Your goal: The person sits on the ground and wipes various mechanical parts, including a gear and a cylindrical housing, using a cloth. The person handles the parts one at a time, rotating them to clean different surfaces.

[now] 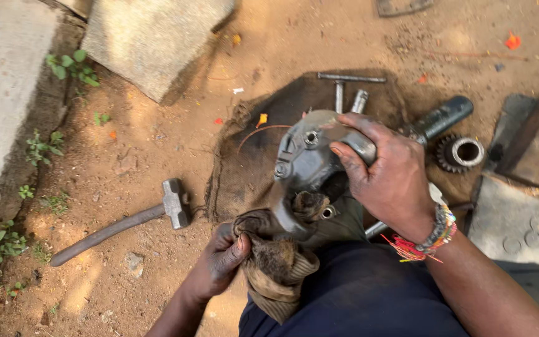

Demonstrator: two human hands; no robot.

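Observation:
A grey cast-metal housing [304,163] with bolt holes rests against my dark-trousered lap. My right hand [385,178] grips its upper right part, fingers wrapped over the metal. My left hand [219,262] pinches a dirty brown rag [276,265] whose end is pressed into an opening at the housing's lower edge. Beaded bracelets and red threads circle my right wrist.
A hammer [123,224] lies on the dirt to the left. A toothed gear ring [461,153], a dark shaft [439,118] and a T-handle wrench [347,84] lie behind the housing on an oily patch. Stone slabs [151,43] stand at the back left and right.

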